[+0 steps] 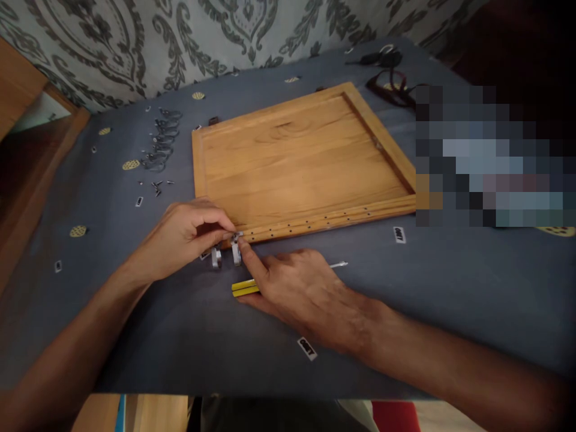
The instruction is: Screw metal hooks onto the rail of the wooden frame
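Note:
A wooden panel (288, 162) with a raised frame lies on the cloth, a row of small dark holes along its near edge. Two metal hooks (216, 257) hang at the left end of that edge. My left hand (191, 234) is pinched at the top of the right-hand metal hook (236, 252); whatever sits between those fingertips is too small to make out. The index fingertip of my right hand (306, 291) touches the same hook. Curled in that hand is a screwdriver (245, 288) with a yellow and black handle, its shaft tip pointing right.
Several more metal hooks (162, 141) lie in a column left of the panel, with loose screws (157, 187) below them. A dark cable (391, 84) and a black tool (373, 58) are at the back right. An open wooden cabinet (40, 138) borders the left. The far right is pixelated.

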The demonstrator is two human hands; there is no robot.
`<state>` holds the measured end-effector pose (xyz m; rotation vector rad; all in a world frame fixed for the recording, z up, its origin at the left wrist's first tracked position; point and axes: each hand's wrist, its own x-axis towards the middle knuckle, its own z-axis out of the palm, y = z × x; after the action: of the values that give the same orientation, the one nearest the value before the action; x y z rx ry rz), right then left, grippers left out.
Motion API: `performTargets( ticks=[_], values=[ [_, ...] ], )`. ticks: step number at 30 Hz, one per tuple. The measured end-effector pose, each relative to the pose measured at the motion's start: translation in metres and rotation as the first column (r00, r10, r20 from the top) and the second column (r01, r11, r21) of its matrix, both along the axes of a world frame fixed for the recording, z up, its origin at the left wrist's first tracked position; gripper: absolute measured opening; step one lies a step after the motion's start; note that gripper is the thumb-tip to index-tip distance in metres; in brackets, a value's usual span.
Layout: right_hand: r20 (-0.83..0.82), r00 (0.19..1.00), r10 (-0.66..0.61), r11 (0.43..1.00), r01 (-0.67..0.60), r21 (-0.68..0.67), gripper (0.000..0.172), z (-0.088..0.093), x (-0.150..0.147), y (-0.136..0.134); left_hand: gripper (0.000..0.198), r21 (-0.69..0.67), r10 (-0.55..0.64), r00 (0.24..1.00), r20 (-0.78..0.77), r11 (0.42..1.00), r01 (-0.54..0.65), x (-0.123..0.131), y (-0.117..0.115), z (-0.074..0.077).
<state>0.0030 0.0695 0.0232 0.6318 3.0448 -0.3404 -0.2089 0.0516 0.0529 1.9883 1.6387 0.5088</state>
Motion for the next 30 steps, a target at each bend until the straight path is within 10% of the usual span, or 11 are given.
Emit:
performTargets(
  ticks=[30],
  values=[
    [-0.043, 0.999, 0.008, 0.999, -0.005, 0.050, 0.066, -0.0005, 0.0013, -0.0005, 0.012, 0.061, -0.067, 0.995, -0.068, 0.996, 0.072, 0.0055, 0.0015, 0.0001]
  ],
)
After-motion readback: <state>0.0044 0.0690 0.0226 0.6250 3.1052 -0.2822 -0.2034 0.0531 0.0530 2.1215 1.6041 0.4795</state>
